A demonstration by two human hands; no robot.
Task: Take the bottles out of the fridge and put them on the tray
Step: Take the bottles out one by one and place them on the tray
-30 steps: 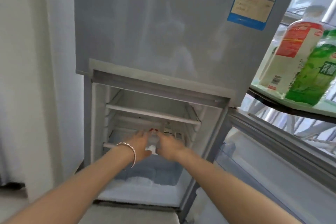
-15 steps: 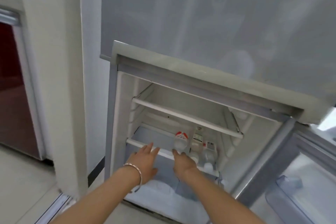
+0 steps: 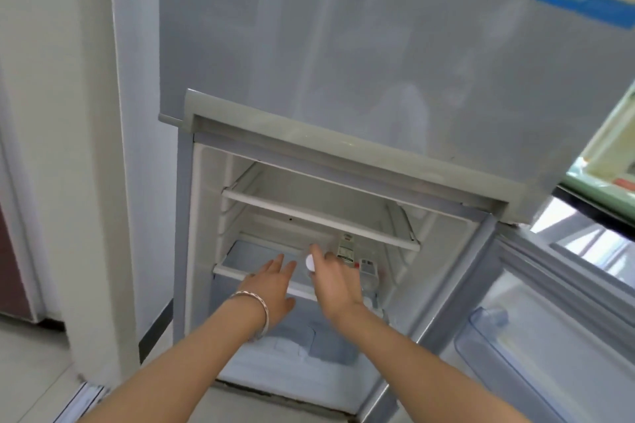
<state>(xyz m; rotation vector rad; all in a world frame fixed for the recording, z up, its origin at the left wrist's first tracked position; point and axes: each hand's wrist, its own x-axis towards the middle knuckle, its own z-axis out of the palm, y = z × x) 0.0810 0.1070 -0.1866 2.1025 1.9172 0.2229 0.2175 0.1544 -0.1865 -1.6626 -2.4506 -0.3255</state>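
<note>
The fridge's lower compartment [image 3: 206,216] stands open in front of me. On its lower glass shelf [image 3: 254,251] lie several small clear bottles. My right hand [image 3: 335,282] is closed around one of them, a bottle with a white cap [image 3: 310,263] that points toward me. Two more bottles with labels [image 3: 346,249] [image 3: 368,269] lie just right of that hand. My left hand [image 3: 271,280], with a silver bangle at the wrist, hovers flat and spread over the shelf's front edge, holding nothing. A pale green tray [image 3: 598,178] shows at the right edge.
The upper shelf [image 3: 319,216] sits empty above the bottles. The open lower door [image 3: 549,319] with its clear door bin [image 3: 488,330] stands to the right. The closed upper door [image 3: 343,45] looms overhead. A white wall [image 3: 68,148] borders the left.
My right hand has reached further onto the shelf and closed around the white-capped bottle. My left hand stays spread at the shelf's front edge. My view has shifted slightly.
</note>
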